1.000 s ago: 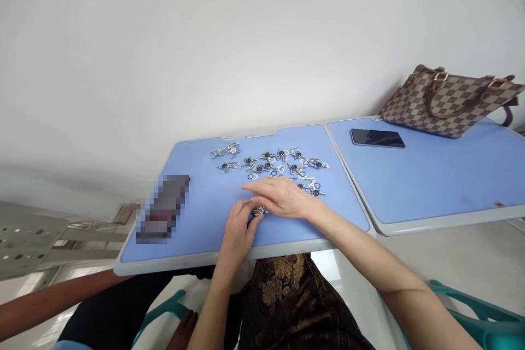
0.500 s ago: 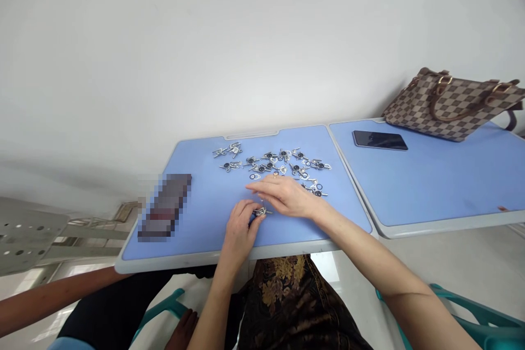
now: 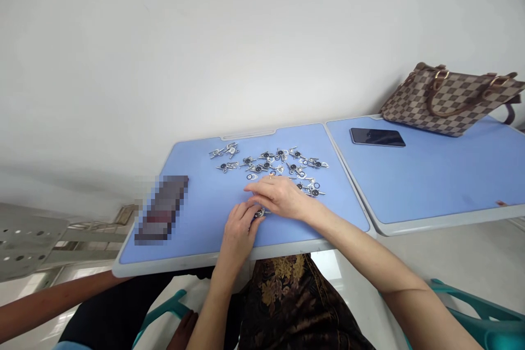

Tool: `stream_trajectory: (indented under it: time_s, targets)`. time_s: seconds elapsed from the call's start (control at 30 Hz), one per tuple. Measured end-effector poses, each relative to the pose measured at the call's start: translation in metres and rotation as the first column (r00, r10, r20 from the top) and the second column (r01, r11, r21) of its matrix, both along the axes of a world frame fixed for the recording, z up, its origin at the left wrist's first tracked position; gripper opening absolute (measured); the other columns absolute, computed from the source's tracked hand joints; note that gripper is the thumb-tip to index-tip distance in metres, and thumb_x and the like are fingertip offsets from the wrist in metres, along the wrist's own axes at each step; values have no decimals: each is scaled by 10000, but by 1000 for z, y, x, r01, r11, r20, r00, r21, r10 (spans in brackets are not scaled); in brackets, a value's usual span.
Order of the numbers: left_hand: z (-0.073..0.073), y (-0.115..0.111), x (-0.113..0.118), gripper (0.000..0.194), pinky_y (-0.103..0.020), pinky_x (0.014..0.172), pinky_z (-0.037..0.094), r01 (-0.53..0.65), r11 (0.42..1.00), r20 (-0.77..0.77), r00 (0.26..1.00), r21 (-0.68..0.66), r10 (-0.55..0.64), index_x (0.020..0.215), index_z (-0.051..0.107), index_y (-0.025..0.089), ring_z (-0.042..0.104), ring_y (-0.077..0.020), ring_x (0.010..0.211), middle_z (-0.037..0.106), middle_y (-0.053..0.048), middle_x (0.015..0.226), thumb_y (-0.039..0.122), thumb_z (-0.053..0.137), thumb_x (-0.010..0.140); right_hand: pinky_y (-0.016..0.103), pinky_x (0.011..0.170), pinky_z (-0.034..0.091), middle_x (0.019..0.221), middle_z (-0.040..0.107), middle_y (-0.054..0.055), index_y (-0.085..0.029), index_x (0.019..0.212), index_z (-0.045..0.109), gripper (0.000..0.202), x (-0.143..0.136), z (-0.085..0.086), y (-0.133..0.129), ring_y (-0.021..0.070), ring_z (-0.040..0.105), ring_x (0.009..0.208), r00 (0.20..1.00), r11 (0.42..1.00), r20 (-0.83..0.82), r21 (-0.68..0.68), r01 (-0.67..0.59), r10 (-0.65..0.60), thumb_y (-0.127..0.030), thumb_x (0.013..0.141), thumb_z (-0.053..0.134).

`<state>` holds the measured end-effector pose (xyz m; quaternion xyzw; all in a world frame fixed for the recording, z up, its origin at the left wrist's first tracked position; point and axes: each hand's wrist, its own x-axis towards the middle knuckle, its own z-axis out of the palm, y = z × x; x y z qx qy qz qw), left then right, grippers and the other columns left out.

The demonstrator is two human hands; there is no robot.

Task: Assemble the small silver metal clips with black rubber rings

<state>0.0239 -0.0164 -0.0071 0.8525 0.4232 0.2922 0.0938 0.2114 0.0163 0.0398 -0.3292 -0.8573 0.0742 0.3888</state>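
Observation:
My left hand [image 3: 239, 227] is closed, thumb and fingertips pinching a small silvery metal fitting [image 3: 260, 213] with a thin rod sticking out to the right. It is held just over the blue table's near part. Above and against it, my right hand [image 3: 279, 196] has its fingertips bunched together; what they hold, if anything, is hidden. A ring sits on one finger of it. Beyond my hands lie several similar metal fittings with black round centres [image 3: 293, 168], along with flat metal plates and small dark rings [image 3: 317, 186].
A blurred-out dark flat object [image 3: 166, 208] lies at the table's left. On the adjoining right table [image 3: 443, 186] are a phone [image 3: 377, 137] and a checkered handbag [image 3: 455, 101]. Another person's arm [image 3: 57, 301] is at lower left. A white wall stands behind.
My right hand's fingertips have come down a little and closer to the fitting in my left hand. The whole view has shifted slightly.

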Motion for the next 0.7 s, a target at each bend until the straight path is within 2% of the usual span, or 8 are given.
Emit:
stream_trajectory:
  time_s: [0.07, 0.17, 0.33, 0.53, 0.7]
  targets:
    - [1, 1, -1, 170, -401, 873, 496, 4, 1000, 29, 1000, -26, -3, 1079, 608, 206, 600, -254, 1002, 663, -78, 1058, 241, 492, 960, 277, 774, 500, 934, 717, 74, -148, 1136, 641, 251, -2, 0, 0, 161, 660, 858, 999, 1000, 10, -1, 30, -30, -265, 1010, 458]
    - [4, 2, -4, 147, -366, 861, 503, 23, 990, 124, 992, -140, -6, 1039, 610, 202, 607, -229, 983, 652, -66, 1023, 254, 507, 949, 276, 781, 489, 927, 716, 71, -148, 1149, 637, 253, -6, 5, 3, 161, 656, 859, 998, 998, 11, -4, 58, -58, -284, 1007, 479]
    - [11, 6, -11, 146, -326, 844, 497, 87, 939, 273, 962, -332, 8, 1015, 617, 198, 606, -196, 952, 640, -54, 1002, 264, 518, 930, 276, 748, 462, 908, 718, 62, -144, 1149, 628, 229, -13, 22, 11, 162, 644, 841, 998, 998, 53, -33, 48, -47, -275, 986, 535]
    - [11, 7, -16, 170, -321, 818, 484, 155, 907, 370, 929, -391, 1, 979, 629, 196, 591, -194, 897, 639, -51, 946, 321, 528, 923, 280, 720, 420, 983, 714, 66, -168, 1147, 621, 210, -24, 42, 16, 172, 628, 869, 989, 987, 138, -145, 74, -54, -264, 968, 572]
    - [13, 4, -15, 162, -325, 825, 486, 163, 917, 366, 930, -363, -21, 1002, 634, 196, 594, -203, 941, 648, -63, 999, 303, 534, 931, 284, 695, 397, 960, 708, 70, -162, 1130, 629, 202, -30, 46, 15, 181, 620, 851, 983, 978, 174, -184, 97, -65, -258, 957, 592]
